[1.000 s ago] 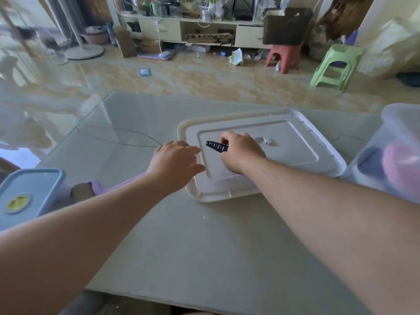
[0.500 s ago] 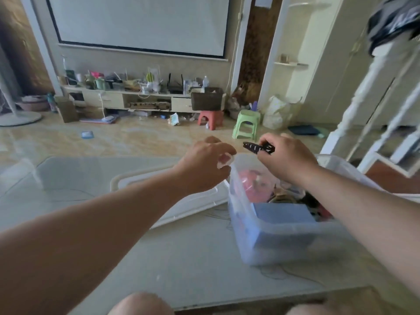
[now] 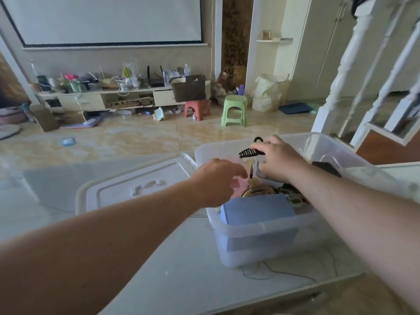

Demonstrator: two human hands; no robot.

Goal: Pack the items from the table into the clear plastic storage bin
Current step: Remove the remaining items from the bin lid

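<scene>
The right hand [image 3: 278, 159] pinches a black hair clip [image 3: 248, 152] in its grip above the open clear bin [image 3: 261, 233] on the tabletop [image 3: 181, 269]. The left hand [image 3: 216, 180] hovers over the bin's left edge, grip loosely spread and holding nothing. The white lid [image 3: 118, 189] lies just beside the bin.

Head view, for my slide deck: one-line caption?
Right hand holds a black toothed hair clip over the clear plastic storage bin; left hand hovers alongside.

Soft, even daylight, glare on the floor tiles [image 3: 141, 137], slight blur overall, wide-angle bending at edges.
</scene>
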